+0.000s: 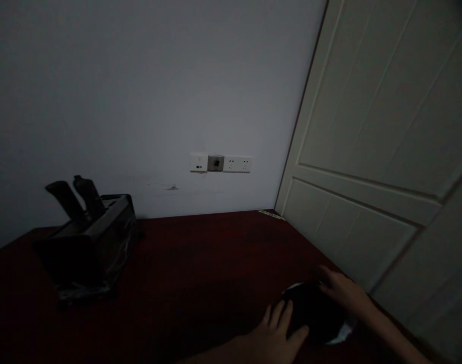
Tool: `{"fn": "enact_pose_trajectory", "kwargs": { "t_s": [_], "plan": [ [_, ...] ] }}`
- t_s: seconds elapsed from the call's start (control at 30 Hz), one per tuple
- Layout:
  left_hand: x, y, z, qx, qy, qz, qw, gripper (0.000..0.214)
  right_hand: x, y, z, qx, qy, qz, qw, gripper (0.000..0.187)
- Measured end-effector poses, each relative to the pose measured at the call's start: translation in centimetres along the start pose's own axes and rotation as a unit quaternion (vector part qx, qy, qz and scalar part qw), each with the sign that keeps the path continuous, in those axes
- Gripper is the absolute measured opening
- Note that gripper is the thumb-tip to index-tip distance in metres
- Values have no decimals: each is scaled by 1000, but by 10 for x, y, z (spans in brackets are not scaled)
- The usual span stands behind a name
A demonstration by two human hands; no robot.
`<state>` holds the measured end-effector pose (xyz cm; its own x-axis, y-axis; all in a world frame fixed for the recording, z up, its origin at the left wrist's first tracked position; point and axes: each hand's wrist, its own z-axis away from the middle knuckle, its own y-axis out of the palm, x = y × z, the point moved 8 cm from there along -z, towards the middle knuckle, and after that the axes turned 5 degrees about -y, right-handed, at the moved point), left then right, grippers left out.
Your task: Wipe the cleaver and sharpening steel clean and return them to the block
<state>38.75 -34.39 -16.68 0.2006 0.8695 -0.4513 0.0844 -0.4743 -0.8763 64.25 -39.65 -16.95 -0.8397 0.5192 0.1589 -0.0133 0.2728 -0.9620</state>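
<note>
A dark round object [315, 314], perhaps a bowl or pan with a pale rim, lies on the dark red tabletop [200, 263] at the lower right. My left hand [276, 331] rests against its near left side with the fingers stretched out. My right hand [342, 290] curls over its far right edge. The scene is dim, so what the object is stays unclear.
A black knife block [90, 242] with two dark handles sticking up stands at the left on the table. White wall sockets [220, 164] sit on the pale wall behind. A cream panelled door [386, 151] closes off the right side.
</note>
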Motion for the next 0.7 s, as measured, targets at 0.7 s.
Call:
{"fn": "enact_pose_trajectory", "kwargs": {
  "t_s": [0.7],
  "plan": [
    [-6, -345, 298, -475, -143, -375, 783, 42, 414, -12, -60, 52, -374, -261, 888, 62]
  ]
}}
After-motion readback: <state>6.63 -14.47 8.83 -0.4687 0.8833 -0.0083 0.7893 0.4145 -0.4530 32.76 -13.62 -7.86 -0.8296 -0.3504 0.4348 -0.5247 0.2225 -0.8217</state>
